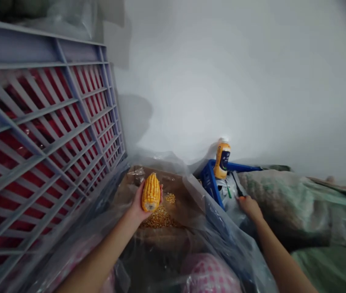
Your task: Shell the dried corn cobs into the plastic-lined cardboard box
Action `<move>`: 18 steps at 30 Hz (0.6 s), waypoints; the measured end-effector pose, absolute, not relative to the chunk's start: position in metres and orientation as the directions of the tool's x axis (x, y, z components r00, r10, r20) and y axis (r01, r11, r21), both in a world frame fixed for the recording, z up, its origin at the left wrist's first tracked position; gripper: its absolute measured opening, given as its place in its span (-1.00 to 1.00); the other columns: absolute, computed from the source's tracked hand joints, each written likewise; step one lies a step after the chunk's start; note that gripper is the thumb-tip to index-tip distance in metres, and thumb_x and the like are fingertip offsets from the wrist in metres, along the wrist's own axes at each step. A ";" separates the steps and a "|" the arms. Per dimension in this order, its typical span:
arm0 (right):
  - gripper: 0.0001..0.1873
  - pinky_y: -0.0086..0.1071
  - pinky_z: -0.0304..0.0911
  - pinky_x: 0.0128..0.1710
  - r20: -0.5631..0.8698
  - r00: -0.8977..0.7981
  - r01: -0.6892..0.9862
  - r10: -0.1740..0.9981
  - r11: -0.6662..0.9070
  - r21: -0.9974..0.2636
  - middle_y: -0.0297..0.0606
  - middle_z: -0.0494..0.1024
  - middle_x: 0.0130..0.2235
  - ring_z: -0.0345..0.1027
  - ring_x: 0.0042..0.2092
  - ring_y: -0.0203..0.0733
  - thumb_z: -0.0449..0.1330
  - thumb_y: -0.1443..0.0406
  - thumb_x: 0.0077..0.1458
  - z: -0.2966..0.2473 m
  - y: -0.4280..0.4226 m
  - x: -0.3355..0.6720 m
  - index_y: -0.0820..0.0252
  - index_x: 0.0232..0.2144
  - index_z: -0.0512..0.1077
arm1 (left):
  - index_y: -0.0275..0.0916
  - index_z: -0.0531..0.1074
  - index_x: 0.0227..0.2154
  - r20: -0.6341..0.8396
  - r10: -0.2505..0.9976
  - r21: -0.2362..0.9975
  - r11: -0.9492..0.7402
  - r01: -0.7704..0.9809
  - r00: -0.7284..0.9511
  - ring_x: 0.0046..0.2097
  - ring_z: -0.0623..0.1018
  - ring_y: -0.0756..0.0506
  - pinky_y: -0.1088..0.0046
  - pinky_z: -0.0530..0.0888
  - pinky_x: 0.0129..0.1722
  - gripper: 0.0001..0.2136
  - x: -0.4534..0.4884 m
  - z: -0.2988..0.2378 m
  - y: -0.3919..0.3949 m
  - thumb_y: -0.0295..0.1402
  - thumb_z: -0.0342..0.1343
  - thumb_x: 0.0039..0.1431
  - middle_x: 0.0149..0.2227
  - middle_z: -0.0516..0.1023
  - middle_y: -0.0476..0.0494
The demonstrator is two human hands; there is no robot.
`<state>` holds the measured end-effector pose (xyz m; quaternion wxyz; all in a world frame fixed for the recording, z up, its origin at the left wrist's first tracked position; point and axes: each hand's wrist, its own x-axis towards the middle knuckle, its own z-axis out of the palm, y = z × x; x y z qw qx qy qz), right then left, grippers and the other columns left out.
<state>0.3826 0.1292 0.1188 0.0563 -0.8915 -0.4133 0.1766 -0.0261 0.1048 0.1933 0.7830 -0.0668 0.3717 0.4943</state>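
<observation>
My left hand (138,205) is closed round a yellow corn cob (151,192), held upright over a cardboard box (179,185) lined with clear plastic. Loose corn kernels (160,219) lie in a pile in the box just under the cob. My right hand (250,207) reaches into a blue plastic crate (208,181) to the right. Its fingers pinch a thin tool with an orange end (240,196), too small to name. An orange bottle (222,159) with a white cap stands at the back of that crate.
A tall grey slatted crate (38,134) with red contents stands close on the left. Clear plastic sheeting (221,240) drapes around the box. A green sack (285,199) lies to the right. A white wall is behind. Pink checked fabric (209,274) shows below.
</observation>
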 end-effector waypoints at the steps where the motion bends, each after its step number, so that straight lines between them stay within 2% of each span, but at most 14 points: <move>1: -0.64 -0.14 0.28 0.00 -0.286 0.591 0.713 0.755 -0.654 -0.254 0.35 0.51 -0.07 0.41 0.09 0.27 0.06 0.27 0.23 0.120 0.132 0.388 0.49 -0.14 0.51 | -0.35 0.40 0.07 -0.647 0.727 0.276 0.505 -0.818 0.230 -0.52 0.58 -0.10 0.42 0.50 -0.57 -0.59 -0.027 0.193 0.105 -0.20 -0.21 0.42 -0.45 0.59 -0.17; 3: -0.76 -0.16 0.29 -0.05 -0.316 0.582 0.701 0.749 -0.659 -0.272 0.19 0.56 -0.29 0.45 0.01 0.24 0.09 0.34 0.17 0.128 0.137 0.397 0.33 -0.43 0.52 | -0.33 0.39 0.10 -0.645 0.736 0.302 0.492 -0.817 0.205 -0.50 0.59 -0.09 0.44 0.49 -0.55 -0.59 -0.028 0.192 0.106 -0.22 -0.20 0.43 -0.45 0.60 -0.17; 5: -0.69 -0.17 0.30 -0.15 -0.352 0.577 0.674 0.737 -0.673 -0.304 0.05 0.47 -0.52 0.49 -0.13 0.21 0.10 0.39 0.10 0.142 0.135 0.403 0.20 -0.67 0.39 | -0.31 0.42 0.09 -0.639 0.744 0.310 0.482 -0.820 0.196 -0.48 0.60 -0.09 0.46 0.49 -0.54 -0.60 -0.029 0.190 0.108 -0.22 -0.19 0.42 -0.44 0.60 -0.18; 7: -0.60 -0.21 0.30 -0.27 -0.388 0.558 0.634 0.733 -0.679 -0.371 -0.05 0.37 -0.62 0.47 -0.30 0.10 0.08 0.39 0.10 0.160 0.124 0.402 0.13 -0.76 0.26 | -0.28 0.46 -0.02 -0.632 0.749 0.309 0.478 -0.822 0.199 -0.49 0.59 -0.09 0.45 0.49 -0.55 -0.63 -0.029 0.188 0.109 -0.20 -0.17 0.42 -0.45 0.60 -0.16; 11: -0.57 -0.36 0.22 -0.49 -0.369 0.471 0.508 0.801 -0.589 -0.629 -0.25 0.34 -0.58 0.25 -0.54 -0.22 -0.07 0.19 0.25 0.209 0.073 0.365 0.11 -0.65 0.25 | -0.25 0.42 -0.29 -0.648 0.728 0.267 0.493 -0.828 0.225 -0.52 0.58 -0.06 0.45 0.50 -0.54 -0.66 -0.030 0.189 0.107 -0.13 -0.14 0.40 -0.47 0.57 -0.12; 12: -0.61 -0.38 0.17 -0.54 -0.323 0.413 0.361 0.851 -0.479 -0.801 -0.29 0.32 -0.59 0.19 -0.58 -0.24 0.00 0.10 0.23 0.221 0.054 0.348 0.11 -0.59 0.30 | -0.25 0.40 -0.31 -0.649 0.725 0.251 0.491 -0.834 0.232 -0.50 0.58 -0.06 0.45 0.51 -0.52 -0.65 -0.030 0.190 0.106 -0.12 -0.14 0.40 -0.47 0.57 -0.12; 13: -0.61 -0.38 0.12 -0.60 -0.293 0.379 0.235 0.877 -0.398 -0.887 -0.32 0.31 -0.60 0.14 -0.60 -0.25 0.10 -0.02 0.16 0.233 0.033 0.328 0.10 -0.54 0.34 | -0.26 0.40 -0.31 -0.647 0.725 0.240 0.487 -0.840 0.236 -0.48 0.60 -0.06 0.45 0.51 -0.49 -0.64 -0.030 0.191 0.106 -0.10 -0.14 0.40 -0.46 0.57 -0.12; 15: -0.58 -0.39 0.07 -0.65 -0.273 0.368 0.069 0.889 -0.319 -0.945 -0.31 0.40 -0.52 0.15 -0.60 -0.25 0.30 -0.11 -0.07 0.249 -0.010 0.282 0.07 -0.41 0.42 | -0.26 0.39 -0.31 -0.640 0.733 0.239 0.474 -0.847 0.230 -0.44 0.61 -0.07 0.43 0.53 -0.44 -0.63 -0.031 0.194 0.105 -0.09 -0.15 0.40 -0.45 0.58 -0.13; 17: -0.50 -0.35 0.21 -0.59 -0.254 0.388 0.054 0.886 -0.296 -0.954 -0.23 0.50 -0.44 0.28 -0.54 -0.19 0.39 -0.09 -0.22 0.253 -0.052 0.233 0.06 -0.30 0.51 | -0.26 0.39 -0.33 -0.639 0.737 0.260 0.478 -0.839 0.222 -0.43 0.61 -0.07 0.42 0.54 -0.40 -0.62 -0.031 0.196 0.104 -0.08 -0.16 0.40 -0.44 0.57 -0.14; 18: -0.51 -0.34 0.25 -0.57 -0.209 0.393 0.082 0.895 -0.260 -0.962 -0.22 0.52 -0.43 0.30 -0.53 -0.18 0.38 -0.08 -0.20 0.250 -0.069 0.210 0.04 -0.26 0.54 | -0.26 0.39 -0.34 -0.642 0.735 0.276 0.486 -0.829 0.217 -0.44 0.60 -0.06 0.43 0.53 -0.39 -0.61 -0.031 0.196 0.104 -0.07 -0.16 0.40 -0.45 0.56 -0.13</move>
